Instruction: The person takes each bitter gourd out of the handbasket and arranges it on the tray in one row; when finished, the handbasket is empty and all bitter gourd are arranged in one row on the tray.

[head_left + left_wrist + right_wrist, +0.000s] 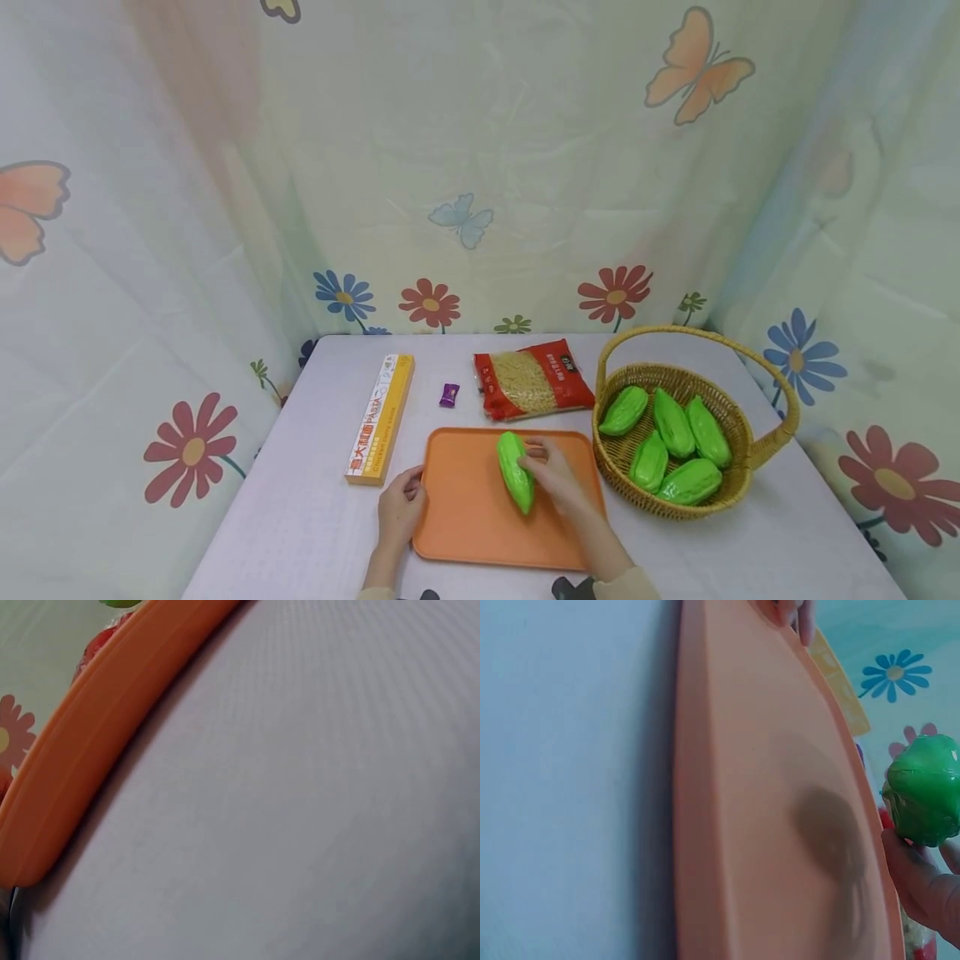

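Observation:
My right hand (552, 473) holds a bright green, ridged bitter melon (513, 469) over the right half of an orange tray (461, 517). In the right wrist view, the bitter melon (926, 787) is raised above the tray, whose surface carries a shadow, and the thumb and fingers pinch it from below. At the tray's left side, my left hand (399, 510) grips the rim. Fingers (806, 622) of that hand show at the tray's far end in the right wrist view. The left wrist view has the tray's outer wall (97, 742) but hardly any of the hand.
Right of the tray stands a wicker basket (738, 492) with a tall handle and several bitter melons (673, 423) inside. Behind the tray lie a red pasta bag (528, 379) and a small purple packet (448, 395). A yellow-and-white pasta box (381, 421) lies to the left.

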The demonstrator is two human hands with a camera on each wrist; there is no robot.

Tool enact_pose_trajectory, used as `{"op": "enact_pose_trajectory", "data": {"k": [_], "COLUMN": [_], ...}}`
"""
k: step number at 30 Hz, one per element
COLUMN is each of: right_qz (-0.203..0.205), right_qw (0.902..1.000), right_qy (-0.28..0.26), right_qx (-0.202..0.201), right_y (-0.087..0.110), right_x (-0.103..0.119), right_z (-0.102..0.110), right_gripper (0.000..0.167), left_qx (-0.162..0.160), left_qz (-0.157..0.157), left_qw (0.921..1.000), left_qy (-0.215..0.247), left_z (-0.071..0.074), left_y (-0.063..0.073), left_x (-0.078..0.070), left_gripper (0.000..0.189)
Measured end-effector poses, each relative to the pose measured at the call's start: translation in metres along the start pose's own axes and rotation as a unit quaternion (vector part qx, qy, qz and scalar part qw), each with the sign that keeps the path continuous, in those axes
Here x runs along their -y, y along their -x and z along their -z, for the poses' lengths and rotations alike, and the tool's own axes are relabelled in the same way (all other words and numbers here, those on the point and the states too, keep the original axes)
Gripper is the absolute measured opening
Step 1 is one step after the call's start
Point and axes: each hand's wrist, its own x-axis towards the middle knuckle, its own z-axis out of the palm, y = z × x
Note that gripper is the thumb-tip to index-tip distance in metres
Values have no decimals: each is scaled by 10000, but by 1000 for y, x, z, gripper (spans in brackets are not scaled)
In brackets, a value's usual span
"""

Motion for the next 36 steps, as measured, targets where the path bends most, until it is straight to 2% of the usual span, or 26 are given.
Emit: {"op": "enact_pose_trajectory", "data": {"k": [5, 22, 29, 36], "right_qz": [-8, -70, -29, 232], "right_qw": [10000, 9997, 9985, 9977], "right_qy": [80, 140, 491, 632], "right_qx": [57, -173, -225, -118], "right_y": [-2, -2, 0, 5], "right_x": [-4, -14, -15, -12], "right_z": [-13, -41, -53, -65], "right_gripper": [47, 49, 49, 48], "left_qx": [25, 161, 59, -40], "left_qz": [-25, 45, 25, -188], "left_qw": [10000, 9992, 9996, 9997], "left_qy": [22, 362, 264, 122], "left_z": [0, 3, 2, 1], "left_y": [-2, -4, -3, -1], "left_x": [2, 3, 3, 3], "left_gripper": [24, 26, 26, 26]}}
